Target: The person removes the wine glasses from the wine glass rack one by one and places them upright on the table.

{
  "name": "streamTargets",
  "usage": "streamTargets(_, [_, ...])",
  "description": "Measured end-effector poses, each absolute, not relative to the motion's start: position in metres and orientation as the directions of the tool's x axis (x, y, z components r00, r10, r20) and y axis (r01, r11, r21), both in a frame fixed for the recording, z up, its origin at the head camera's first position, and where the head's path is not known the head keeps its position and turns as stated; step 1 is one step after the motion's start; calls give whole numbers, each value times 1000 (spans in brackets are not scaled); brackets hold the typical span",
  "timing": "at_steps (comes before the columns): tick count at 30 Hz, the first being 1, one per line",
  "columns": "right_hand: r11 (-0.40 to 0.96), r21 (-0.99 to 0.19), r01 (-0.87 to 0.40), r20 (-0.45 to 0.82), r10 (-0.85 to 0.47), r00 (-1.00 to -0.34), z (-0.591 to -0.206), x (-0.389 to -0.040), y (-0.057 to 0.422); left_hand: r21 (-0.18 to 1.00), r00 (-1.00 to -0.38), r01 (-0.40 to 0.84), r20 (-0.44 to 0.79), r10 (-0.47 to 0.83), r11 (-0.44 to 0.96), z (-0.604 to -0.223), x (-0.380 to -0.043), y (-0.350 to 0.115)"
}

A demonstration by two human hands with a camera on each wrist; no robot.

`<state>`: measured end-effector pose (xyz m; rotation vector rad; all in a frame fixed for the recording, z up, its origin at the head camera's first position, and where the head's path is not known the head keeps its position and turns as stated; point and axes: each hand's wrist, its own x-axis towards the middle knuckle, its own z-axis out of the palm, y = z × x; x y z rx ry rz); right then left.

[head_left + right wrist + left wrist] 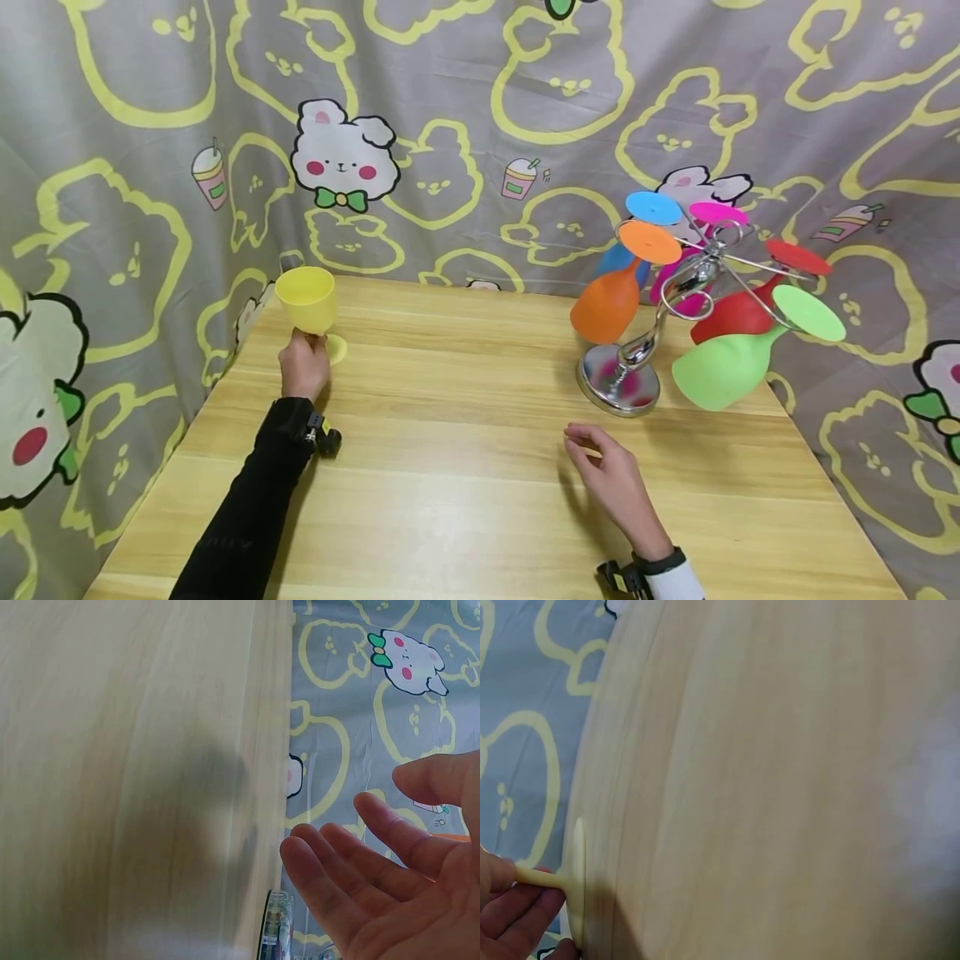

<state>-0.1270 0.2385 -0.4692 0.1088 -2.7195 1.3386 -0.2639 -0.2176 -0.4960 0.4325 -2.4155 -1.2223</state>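
Observation:
At the table's far left, my left hand point(304, 367) grips the stem of a yellow goblet point(307, 298), which stands upright with its bowl above the fingers. The left wrist view shows the thumb and fingers around the stem point(540, 878), close above the round foot point(577, 885). My right hand point(611, 475) hovers over the right part of the table, fingers loosely bent and holding nothing. Beyond it stands a chrome goblet rack point(618, 392) with orange point(606, 307), green point(723, 371), red point(738, 312), blue and pink goblets hanging upside down.
The wooden table point(450, 400) has a light grain. A grey curtain point(465, 108) with yellow outlines and rabbit prints encloses its back and sides. An unfilled wire loop point(686, 300) on the rack faces the front.

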Motion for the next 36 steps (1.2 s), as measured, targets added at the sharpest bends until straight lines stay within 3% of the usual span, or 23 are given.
streamTargets(8, [616, -781, -106, 122, -16, -992, -469, -127, 238, 811, -872, -104, 204, -445, 575, -493, -265, -221])
streamTargets(20, [613, -782, -114, 126, -24, -992, -467, -127, 234, 858, -894, -160, 83, -440, 488, -486, -259, -226])
streamTargets(28, [608, -782, -136, 152, -24, -988, -465, -127, 231, 898, -897, -207, -16, -442, 388, -485, -234, -223])
streamTargets(36, [587, -795, -149, 156, -40, -987, -466, -130, 226, 858, -940, -206, -39, -340, 470, -474, -201, -190])
